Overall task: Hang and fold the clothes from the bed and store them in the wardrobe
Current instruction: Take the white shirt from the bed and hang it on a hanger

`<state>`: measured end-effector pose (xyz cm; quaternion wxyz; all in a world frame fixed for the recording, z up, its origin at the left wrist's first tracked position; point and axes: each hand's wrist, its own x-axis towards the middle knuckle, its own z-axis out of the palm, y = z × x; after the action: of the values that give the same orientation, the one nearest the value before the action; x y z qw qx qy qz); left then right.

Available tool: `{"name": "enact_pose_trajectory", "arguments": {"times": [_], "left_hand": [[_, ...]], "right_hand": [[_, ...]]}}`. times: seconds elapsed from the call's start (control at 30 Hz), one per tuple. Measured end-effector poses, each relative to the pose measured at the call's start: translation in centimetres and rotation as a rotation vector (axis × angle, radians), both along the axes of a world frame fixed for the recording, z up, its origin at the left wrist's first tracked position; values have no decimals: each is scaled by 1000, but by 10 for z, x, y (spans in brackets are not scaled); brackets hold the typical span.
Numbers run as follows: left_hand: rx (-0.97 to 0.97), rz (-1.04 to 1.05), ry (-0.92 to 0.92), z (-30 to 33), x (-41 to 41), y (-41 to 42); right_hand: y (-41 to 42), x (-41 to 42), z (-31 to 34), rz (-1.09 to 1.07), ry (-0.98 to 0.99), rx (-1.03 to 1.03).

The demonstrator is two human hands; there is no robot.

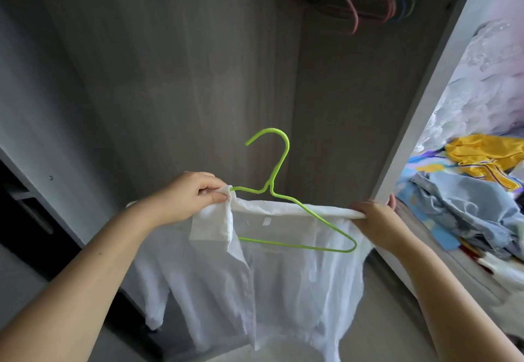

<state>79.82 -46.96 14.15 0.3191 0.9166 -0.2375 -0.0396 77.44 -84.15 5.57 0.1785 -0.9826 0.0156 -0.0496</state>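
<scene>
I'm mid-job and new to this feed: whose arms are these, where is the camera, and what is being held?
There is no machine here: a person works with bare hands, and the single camera sits on their head, looking forward and down. The left hand pinches the collar of a white shirt together with one end of a green hanger. The right hand grips the shirt's other shoulder. The hanger sits partly inside the shirt. Ahead is the open wardrobe, with spare hangers up top. On the bed to the right lie a yellow garment and a denim one.
</scene>
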Motion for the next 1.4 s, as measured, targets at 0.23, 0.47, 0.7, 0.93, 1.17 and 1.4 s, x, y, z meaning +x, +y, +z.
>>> {"name": "enact_pose_trajectory", "arguments": {"times": [0.23, 0.47, 0.7, 0.93, 1.17, 1.4], "left_hand": [[162, 173, -169, -10, -5, -17], [-11, 329, -390, -19, -8, -44], [-279, 209, -451, -16, 0, -13], [-328, 235, -609, -5, 3, -3], [-544, 485, -651, 24, 5, 6], [-203, 502, -640, 54, 10, -25]], "right_hand": [[-2, -5, 8, -226, -215, 240], [93, -36, 38, 247, -5, 542], [60, -31, 82, 219, -413, 307], [56, -4, 103, 331, -340, 117], [56, 2, 116, 228, -509, 123], [83, 7, 128, 269, -597, 108]]}}
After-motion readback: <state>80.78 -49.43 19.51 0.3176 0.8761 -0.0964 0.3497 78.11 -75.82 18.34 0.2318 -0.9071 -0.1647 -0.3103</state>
